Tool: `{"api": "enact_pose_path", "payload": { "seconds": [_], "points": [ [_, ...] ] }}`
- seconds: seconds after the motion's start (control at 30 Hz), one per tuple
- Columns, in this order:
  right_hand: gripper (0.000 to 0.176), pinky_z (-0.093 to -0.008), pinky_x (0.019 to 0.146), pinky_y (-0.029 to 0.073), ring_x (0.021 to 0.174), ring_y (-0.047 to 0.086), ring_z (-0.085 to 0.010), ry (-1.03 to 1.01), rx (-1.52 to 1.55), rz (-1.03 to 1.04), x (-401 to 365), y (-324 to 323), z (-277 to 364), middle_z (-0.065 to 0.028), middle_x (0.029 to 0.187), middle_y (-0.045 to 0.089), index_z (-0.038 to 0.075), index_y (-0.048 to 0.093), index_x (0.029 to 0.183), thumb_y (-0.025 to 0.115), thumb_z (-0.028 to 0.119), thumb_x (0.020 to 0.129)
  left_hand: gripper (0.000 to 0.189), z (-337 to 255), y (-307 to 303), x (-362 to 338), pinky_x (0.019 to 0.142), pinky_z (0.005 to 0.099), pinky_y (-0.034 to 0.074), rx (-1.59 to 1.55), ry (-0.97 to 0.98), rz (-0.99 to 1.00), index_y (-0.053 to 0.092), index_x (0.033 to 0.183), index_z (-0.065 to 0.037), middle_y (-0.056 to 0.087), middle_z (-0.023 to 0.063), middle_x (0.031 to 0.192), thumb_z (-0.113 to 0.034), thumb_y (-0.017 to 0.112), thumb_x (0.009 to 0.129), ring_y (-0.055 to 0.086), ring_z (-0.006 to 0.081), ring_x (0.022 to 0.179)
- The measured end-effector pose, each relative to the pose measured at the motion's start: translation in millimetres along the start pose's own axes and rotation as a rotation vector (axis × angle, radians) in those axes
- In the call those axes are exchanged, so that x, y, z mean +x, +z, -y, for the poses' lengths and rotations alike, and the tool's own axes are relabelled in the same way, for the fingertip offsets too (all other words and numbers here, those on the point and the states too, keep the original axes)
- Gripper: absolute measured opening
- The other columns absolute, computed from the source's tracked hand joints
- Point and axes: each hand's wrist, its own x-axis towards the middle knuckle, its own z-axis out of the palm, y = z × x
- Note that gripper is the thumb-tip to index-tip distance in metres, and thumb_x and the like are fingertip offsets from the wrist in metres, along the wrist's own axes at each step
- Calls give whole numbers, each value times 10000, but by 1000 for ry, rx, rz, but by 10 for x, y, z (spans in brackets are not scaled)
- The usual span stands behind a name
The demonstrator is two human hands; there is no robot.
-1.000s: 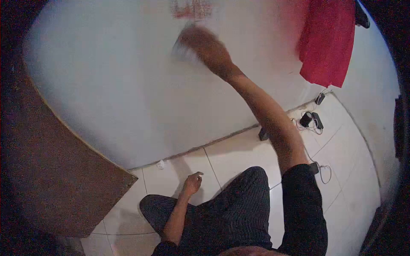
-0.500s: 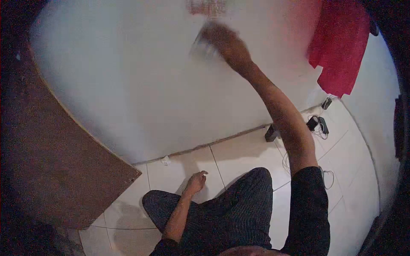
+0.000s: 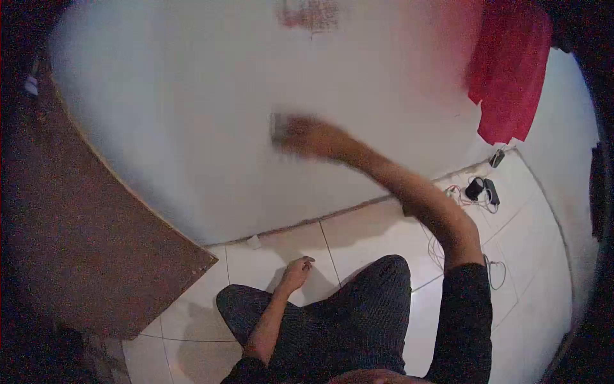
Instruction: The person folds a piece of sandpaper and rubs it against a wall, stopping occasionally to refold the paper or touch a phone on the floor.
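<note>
My right hand [image 3: 313, 137], smeared by motion, is closed round a blurred greyish object [image 3: 279, 131] against or just in front of the white wall [image 3: 211, 128]. The object's kind cannot be made out. Higher up on the wall is a reddish smudged patch [image 3: 310, 14]. Low over the tiled floor, close to my left knee, my left hand [image 3: 297, 275] hangs with its fingers loosely bent and slightly apart. Nothing shows in it.
A brown board [image 3: 121, 237] borders the wall on the left. Red paint [image 3: 511, 70] covers part of the wall at the right. Black adapters [image 3: 474, 188] and white cables lie on the floor tiles [image 3: 358, 237] there. A small white scrap [image 3: 254, 242] sits by the wall's foot.
My right hand has moved down the wall and slightly left with the greyish object, away from the reddish patch. My left hand has hardly moved.
</note>
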Motion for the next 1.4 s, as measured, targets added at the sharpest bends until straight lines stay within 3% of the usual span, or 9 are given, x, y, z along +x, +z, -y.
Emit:
{"api": "enact_pose_path", "payload": {
  "seconds": [0.03, 0.13, 0.2, 0.33, 0.7, 0.87, 0.93, 1.1, 1.4],
  "points": [
    [445, -443, 1045, 396, 1193, 513, -342, -235, -195, 77, -106, 155, 269, -149, 1231, 565, 133, 475, 1325, 504, 143, 881, 304, -73, -42, -13, 807, 426, 470, -37, 18, -60, 536, 1180, -13, 628, 200, 979, -87, 506, 886, 609, 345, 930],
    [472, -448, 952, 452, 1100, 567, -369, 545, 442, 113, -406, -49, 1103, -195, 1180, 585, 95, 425, 1354, 493, 119, 888, 522, -512, -208, -106, 927, 447, 422, -131, 1, -493, 404, 1324, -19, 496, 217, 1255, -99, 592, 844, 509, 356, 1144],
    [495, -454, 945, 446, 1102, 547, -410, 790, 681, -322, -607, 283, 1458, -237, 1248, 538, 38, 366, 1381, 487, 137, 911, 669, -1002, -381, -269, 981, 473, 379, 39, 104, -616, 315, 1382, -33, 391, 215, 1346, -112, 645, 806, 430, 370, 1222],
    [559, -392, 1067, 333, 1299, 405, -341, 1076, 1384, -427, -936, 785, 2144, -241, 1406, 394, 5, 279, 1423, 484, 229, 954, 1006, -1473, -428, -427, 1095, 528, 255, 338, 121, -561, 121, 1479, -71, 200, 186, 1493, -141, 759, 705, 253, 383, 1368],
    [791, -340, 918, 437, 1071, 527, -212, 1002, 2088, -371, -1635, 1070, 2436, -127, 1120, 552, 100, 189, 1457, 684, 152, 843, 533, -1418, -526, -471, 924, 399, 468, 73, -37, -432, 432, 1333, -19, 587, 236, 1162, 24, 566, 819, 576, 386, 1096],
    [229, -256, 662, 491, 728, 605, -111, 1334, 1721, -478, -1743, 1279, 2417, -62, 845, 664, -53, 646, 961, 682, 144, 850, 533, -1543, -567, -376, 1011, 425, 382, -37, -160, -466, 407, 1345, 2, 482, 246, 1290, -89, 590, 852, 484, 385, 1194],
    [224, -254, 637, 485, 711, 600, -107, 1397, 1634, -558, -1749, 1252, 2406, -59, 835, 663, -49, 647, 971, 680, 133, 846, 588, -1608, -529, -383, 1065, 446, 325, 202, -95, -581, 377, 1370, 5, 409, 244, 1375, -143, 611, 851, 418, 378, 1269],
    [185, -244, 519, 451, 598, 556, -95, 1454, 1513, -515, -1832, 1281, 2310, -41, 755, 643, -40, 664, 925, 671, 122, 836, 800, -1580, -430, -391, 1120, 529, 187, 954, 265, -11, 289, 1405, 74, 272, 249, 1467, -259, 644, 770, 268, 367, 1371],
    [296, -271, 570, 475, 673, 574, -133, 1432, 1736, -749, -1717, 1042, 2242, -99, 871, 652, -18, 616, 1085, 618, 204, 889, 589, -1160, -956, 205, 1117, 461, 270, 1069, 724, -138, 425, 1305, 120, 399, 273, 1391, -85, 545, 766, 360, 351, 1336]
  ]
}}
